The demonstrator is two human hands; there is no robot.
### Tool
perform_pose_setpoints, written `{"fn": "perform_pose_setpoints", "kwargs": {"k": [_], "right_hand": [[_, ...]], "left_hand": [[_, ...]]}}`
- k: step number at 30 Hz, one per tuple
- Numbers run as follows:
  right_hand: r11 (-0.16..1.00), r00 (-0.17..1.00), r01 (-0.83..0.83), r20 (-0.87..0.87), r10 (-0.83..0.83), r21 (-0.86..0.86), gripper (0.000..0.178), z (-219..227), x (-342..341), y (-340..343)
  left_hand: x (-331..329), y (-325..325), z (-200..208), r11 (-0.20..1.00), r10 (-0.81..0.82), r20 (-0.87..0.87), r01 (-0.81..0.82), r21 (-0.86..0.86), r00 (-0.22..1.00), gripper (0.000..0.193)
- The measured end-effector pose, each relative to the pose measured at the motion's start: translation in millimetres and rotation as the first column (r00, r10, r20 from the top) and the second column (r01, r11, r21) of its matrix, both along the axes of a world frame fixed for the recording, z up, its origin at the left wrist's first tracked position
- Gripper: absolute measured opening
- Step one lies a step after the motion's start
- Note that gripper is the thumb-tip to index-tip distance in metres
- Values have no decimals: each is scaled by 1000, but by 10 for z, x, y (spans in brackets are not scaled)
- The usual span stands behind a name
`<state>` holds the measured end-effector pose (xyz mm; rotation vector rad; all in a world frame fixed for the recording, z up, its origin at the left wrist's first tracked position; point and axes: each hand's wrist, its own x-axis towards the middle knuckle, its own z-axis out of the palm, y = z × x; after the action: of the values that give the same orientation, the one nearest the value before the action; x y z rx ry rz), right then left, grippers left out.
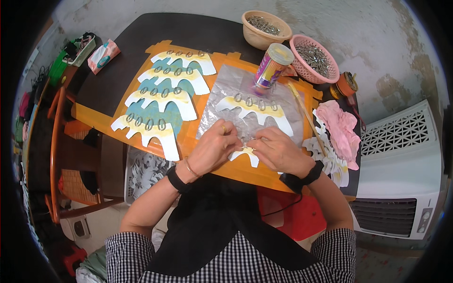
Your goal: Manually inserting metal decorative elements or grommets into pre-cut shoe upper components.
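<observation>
My left hand (218,143) and my right hand (278,150) meet near the table's front edge, both with fingers closed in a pinch. Between them is a white scalloped cutout (246,158) with a yellow-smeared upper edge; my fingertips cover much of it. Whether a small metal clip is also in my fingers, I cannot tell. Just beyond my hands, another such cutout (259,113) lies on a clear plastic sheet (222,87), bearing several oval metal clips (249,102) along its yellow edge. To the left, several similar cutouts (181,106) with clips lie in a column.
A jar (273,66) stands on the sheet's far side. Behind it are a beige bowl (250,35) and a pink basket (302,75) of metal clips. A stick (306,120), a pink cloth (337,127) and more cutouts (325,153) lie at right, near a white air cooler (401,179).
</observation>
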<state>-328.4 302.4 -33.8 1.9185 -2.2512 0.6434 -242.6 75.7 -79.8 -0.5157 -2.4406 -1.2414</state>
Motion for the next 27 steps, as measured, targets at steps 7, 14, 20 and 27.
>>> {"fn": "perform_pose_setpoints", "kwargs": {"k": [7,14,20,27], "right_hand": [[997,997,75,-31,-74,24,30,-65,89,-29],[980,981,193,-12,-193,-40,33,-145,275,-7],[984,985,173,24,-172,-36,36,-107,295,35],[990,990,130,-54,-133,-56,31,-103,251,22]], "left_hand": [[7,-51,10,995,24,-19,-26,-98,1000,13],[41,-38,-4,997,44,65,-39,-70,997,9],[18,-140,101,988,-53,83,65,-142,995,16],[-14,-222,401,956,-149,222,198,-216,964,21]]}}
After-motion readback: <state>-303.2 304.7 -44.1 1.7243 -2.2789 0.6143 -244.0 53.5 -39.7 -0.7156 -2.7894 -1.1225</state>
